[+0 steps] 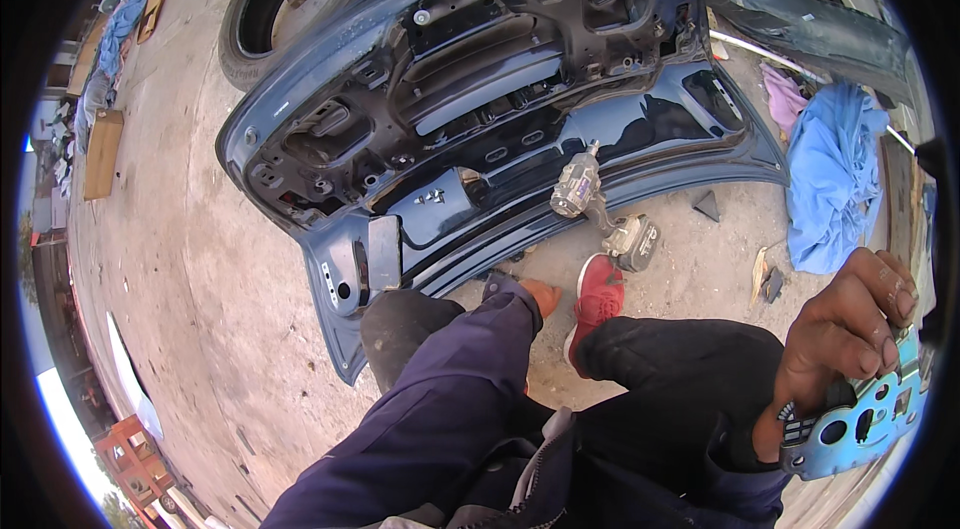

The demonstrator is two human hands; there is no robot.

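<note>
At the right edge, my right hand [845,324] is closed with curled fingers against the upper edge of a blue metal bracket [880,424] pierced with holes. My left hand [542,297] shows only in part beyond its dark sleeve, low near my shoes; its fingers are hidden. Ahead lies a dark blue trunk lid [520,144], inner side up. A dusty cordless impact wrench [578,187] rests across its near edge, its battery toward my red shoe [600,291]. Several small bolts [430,197] and a flat dark rectangular object [384,251] sit on the lid's left part.
Behind the lid at left lies a tire [240,29]. Blue cloth [832,179] is heaped on the right, below a long dark panel [810,24]. Concrete floor [200,259] stretches left, with a cardboard piece [103,154] and a reddish wooden frame [135,464] along that side.
</note>
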